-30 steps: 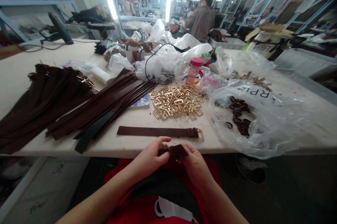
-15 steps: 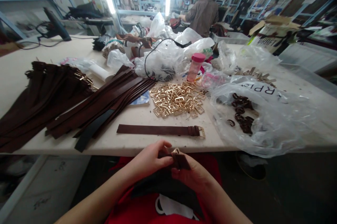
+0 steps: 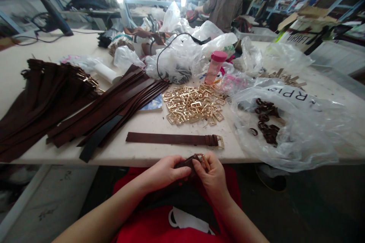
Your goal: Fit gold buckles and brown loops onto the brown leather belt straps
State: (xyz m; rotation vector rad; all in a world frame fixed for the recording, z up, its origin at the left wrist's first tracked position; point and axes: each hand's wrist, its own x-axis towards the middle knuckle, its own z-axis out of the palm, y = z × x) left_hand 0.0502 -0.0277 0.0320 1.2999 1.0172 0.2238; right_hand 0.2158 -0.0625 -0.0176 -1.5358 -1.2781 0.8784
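Note:
Just past the table's front edge, above my lap, my left hand [image 3: 169,172] is closed around a brown leather strap [image 3: 186,162]. My right hand [image 3: 212,176] pinches the strap's buckle end, where a gold buckle [image 3: 204,162] shows between thumb and fingers. Part of the strap is hidden under both hands. On the table in front of them lies another brown strap [image 3: 168,138], flat, with loops and a gold buckle [image 3: 220,141] at its right end. Beyond it is a heap of loose gold buckles [image 3: 195,104].
Brown straps [image 3: 114,102] are piled at the left, beside a bundle of straps with buckles [image 3: 48,98]. A clear plastic bag [image 3: 302,132] with brown leather loops [image 3: 266,121] lies at right. A pink-lidded bottle [image 3: 214,69] stands behind the buckles. A person [image 3: 225,3] is farther back.
My right hand has turned and risen to the strap's buckle end, so the buckle now shows between its fingers. The strap is tilted differently. The view has shifted slightly.

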